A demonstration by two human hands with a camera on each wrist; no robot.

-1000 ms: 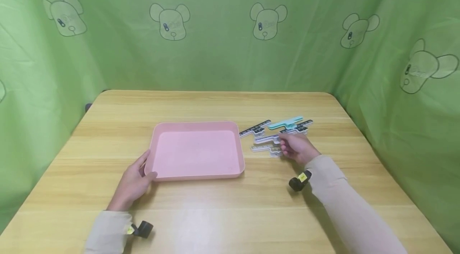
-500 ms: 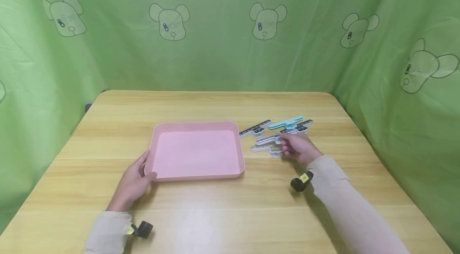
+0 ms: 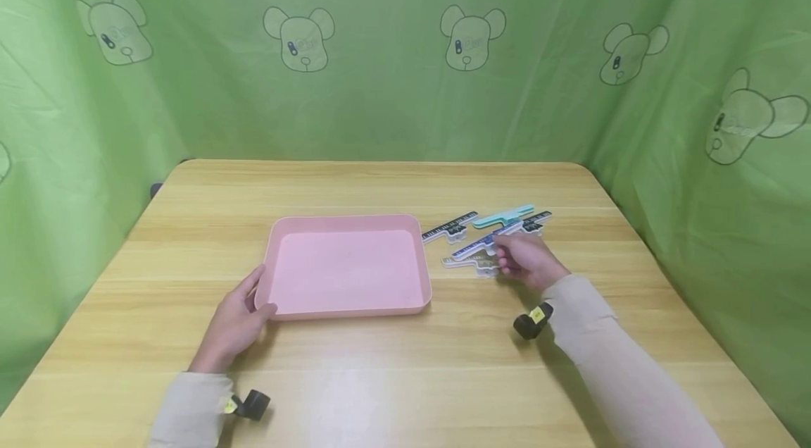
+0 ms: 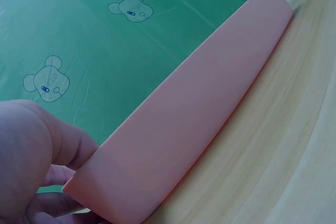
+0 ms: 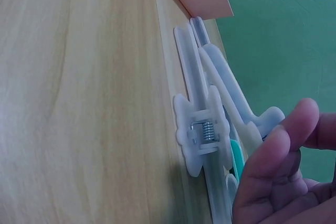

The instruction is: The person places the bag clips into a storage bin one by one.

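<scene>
Since the earlier frame, the blue clip (image 3: 472, 249) has turned in my right hand (image 3: 531, 261), which pinches it among the other clips (image 3: 500, 217), right of the pink tray (image 3: 348, 268). My left hand (image 3: 233, 325) grips the tray's corner, probably for steadying it.

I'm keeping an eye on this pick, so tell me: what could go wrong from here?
The right hand seems to pinch the blue clip at its grip piece, so it may twist or slip.
The pale clip sits close beside it and might get dragged along.
The left-hand black clip reaches about to the right side of the pink tray; if the left hand moves that tray, it could knock the clip.
</scene>
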